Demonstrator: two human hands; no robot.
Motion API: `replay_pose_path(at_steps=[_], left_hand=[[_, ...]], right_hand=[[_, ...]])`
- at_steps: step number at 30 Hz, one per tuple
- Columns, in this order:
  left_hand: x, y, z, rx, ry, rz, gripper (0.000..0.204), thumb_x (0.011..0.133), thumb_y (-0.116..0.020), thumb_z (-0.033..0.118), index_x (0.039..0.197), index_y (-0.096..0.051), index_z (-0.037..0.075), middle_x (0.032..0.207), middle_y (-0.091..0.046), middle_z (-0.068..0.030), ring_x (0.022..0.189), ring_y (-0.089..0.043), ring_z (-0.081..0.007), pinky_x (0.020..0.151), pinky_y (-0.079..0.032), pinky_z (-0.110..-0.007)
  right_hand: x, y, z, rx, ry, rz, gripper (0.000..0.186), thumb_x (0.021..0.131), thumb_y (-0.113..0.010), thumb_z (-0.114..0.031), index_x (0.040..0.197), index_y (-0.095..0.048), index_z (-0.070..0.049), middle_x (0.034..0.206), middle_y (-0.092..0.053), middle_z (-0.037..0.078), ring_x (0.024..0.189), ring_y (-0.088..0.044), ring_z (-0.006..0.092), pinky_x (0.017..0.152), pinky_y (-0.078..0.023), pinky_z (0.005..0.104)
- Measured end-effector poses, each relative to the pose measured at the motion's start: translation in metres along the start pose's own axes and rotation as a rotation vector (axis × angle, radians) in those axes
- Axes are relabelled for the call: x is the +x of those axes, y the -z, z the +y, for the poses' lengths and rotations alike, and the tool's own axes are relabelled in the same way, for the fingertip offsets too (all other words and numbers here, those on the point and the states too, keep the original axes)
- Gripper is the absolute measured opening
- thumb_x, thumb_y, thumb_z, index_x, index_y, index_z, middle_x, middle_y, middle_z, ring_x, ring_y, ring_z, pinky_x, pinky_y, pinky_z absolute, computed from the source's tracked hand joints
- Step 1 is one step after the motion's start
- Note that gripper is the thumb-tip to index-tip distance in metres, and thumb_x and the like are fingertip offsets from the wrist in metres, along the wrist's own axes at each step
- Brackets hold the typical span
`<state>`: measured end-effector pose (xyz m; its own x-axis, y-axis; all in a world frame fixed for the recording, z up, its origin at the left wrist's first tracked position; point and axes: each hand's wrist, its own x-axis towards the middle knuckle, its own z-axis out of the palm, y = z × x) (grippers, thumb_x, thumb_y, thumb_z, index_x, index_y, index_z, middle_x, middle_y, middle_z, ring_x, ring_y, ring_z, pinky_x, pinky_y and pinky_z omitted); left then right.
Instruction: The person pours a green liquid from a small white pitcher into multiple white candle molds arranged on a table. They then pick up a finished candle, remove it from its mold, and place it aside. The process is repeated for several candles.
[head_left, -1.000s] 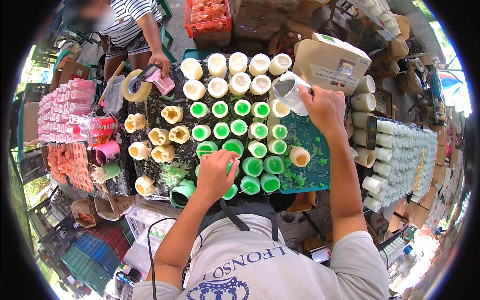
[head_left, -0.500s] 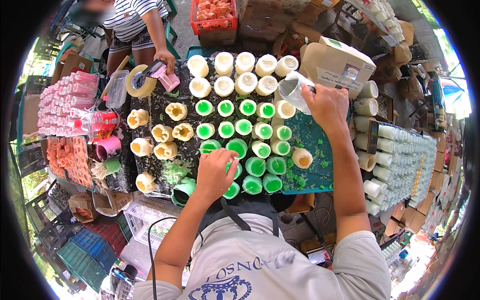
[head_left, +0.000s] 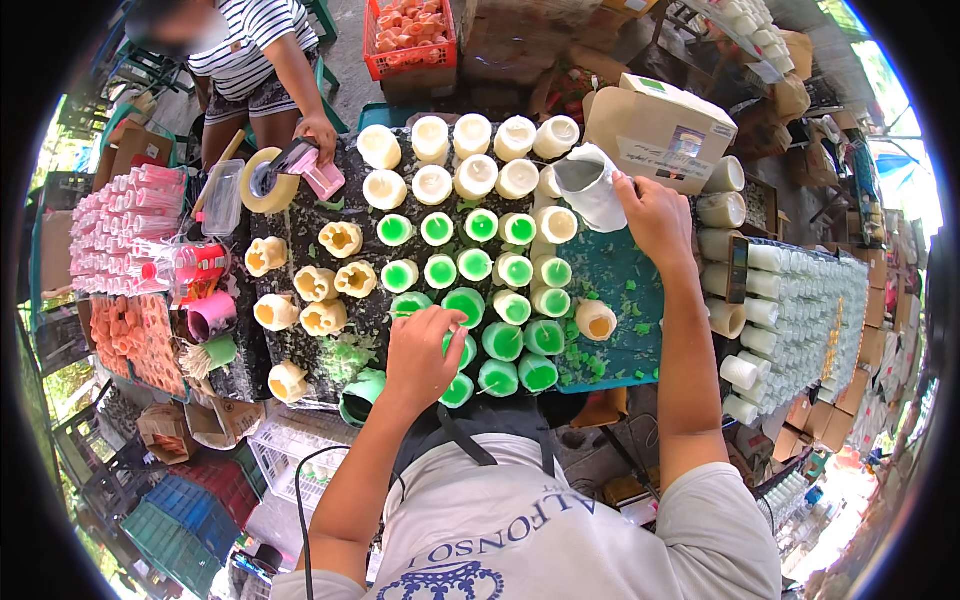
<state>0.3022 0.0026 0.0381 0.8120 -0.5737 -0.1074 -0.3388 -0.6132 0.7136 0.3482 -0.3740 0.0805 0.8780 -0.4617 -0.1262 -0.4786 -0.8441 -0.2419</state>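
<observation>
Black table | right hand gripped grey jug by far edge of teal tray, shifted slightly off pale cup (leaving it uncovered) | left hand over green cups, grasp unclear

Surface, from where I stand. Candles: in rows, middle, far edge to near edge. My left hand: over their near left end. Shells: left of them. Tape roll: near the far left corner. Tray: right edge, one cup on it. Jug: in my right hand, at the tray's far end. Box: behind it.
</observation>
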Motion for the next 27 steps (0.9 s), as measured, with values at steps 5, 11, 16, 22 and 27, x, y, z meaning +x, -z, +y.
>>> replay_pose_path(at_steps=[5,11,16,22,27], left_hand=[[0.003,0.000,0.001,-0.002,0.015,-0.014,0.013,0.097,-0.071,0.014,0.109,-0.070,0.009,0.095,-0.071,-0.0045,0.094,-0.069,-0.0254,0.088,-0.044,-0.043],[0.005,-0.004,0.001,-0.001,-0.016,0.006,0.013,0.097,-0.072,0.015,0.108,-0.070,0.009,0.094,-0.071,-0.0044,0.093,-0.068,-0.0253,0.088,-0.044,-0.043],[0.006,-0.005,0.003,-0.009,-0.003,0.000,0.013,0.097,-0.072,0.015,0.108,-0.071,0.009,0.094,-0.071,-0.0037,0.092,-0.068,-0.0251,0.087,-0.044,-0.043],[0.005,-0.004,0.002,-0.002,0.008,0.002,0.013,0.097,-0.072,0.015,0.108,-0.070,0.009,0.094,-0.071,-0.0040,0.093,-0.068,-0.0255,0.087,-0.044,-0.043],[0.006,-0.002,0.001,-0.008,0.015,-0.003,0.013,0.097,-0.071,0.015,0.108,-0.070,0.009,0.095,-0.071,-0.0047,0.096,-0.069,-0.0262,0.087,-0.044,-0.043]], right_hand=[[0.008,0.001,0.014,0.059,-0.097,0.009,0.064,0.104,-0.046,-0.061,0.090,-0.077,-0.006,0.083,-0.074,0.021,0.089,-0.073,0.0413,0.081,-0.054,0.0499],[0.030,-0.001,0.017,-0.030,-0.118,0.018,0.069,0.105,-0.043,-0.063,0.094,-0.079,-0.005,0.089,-0.076,0.022,0.093,-0.073,0.0434,0.086,-0.053,0.0517],[0.043,0.003,0.001,-0.133,-0.108,0.014,0.072,0.105,-0.043,-0.066,0.096,-0.080,-0.004,0.095,-0.077,0.024,0.097,-0.073,0.0441,0.091,-0.053,0.0522],[0.053,0.004,-0.011,-0.200,-0.080,0.030,0.069,0.106,-0.042,-0.061,0.103,-0.083,-0.006,0.097,-0.079,0.022,0.100,-0.075,0.0396,0.096,-0.048,0.0499],[0.060,0.004,-0.012,-0.264,-0.090,0.016,0.072,0.106,-0.041,-0.063,0.105,-0.083,-0.004,0.098,-0.079,0.024,0.101,-0.075,0.0418,0.095,-0.051,0.0512]])
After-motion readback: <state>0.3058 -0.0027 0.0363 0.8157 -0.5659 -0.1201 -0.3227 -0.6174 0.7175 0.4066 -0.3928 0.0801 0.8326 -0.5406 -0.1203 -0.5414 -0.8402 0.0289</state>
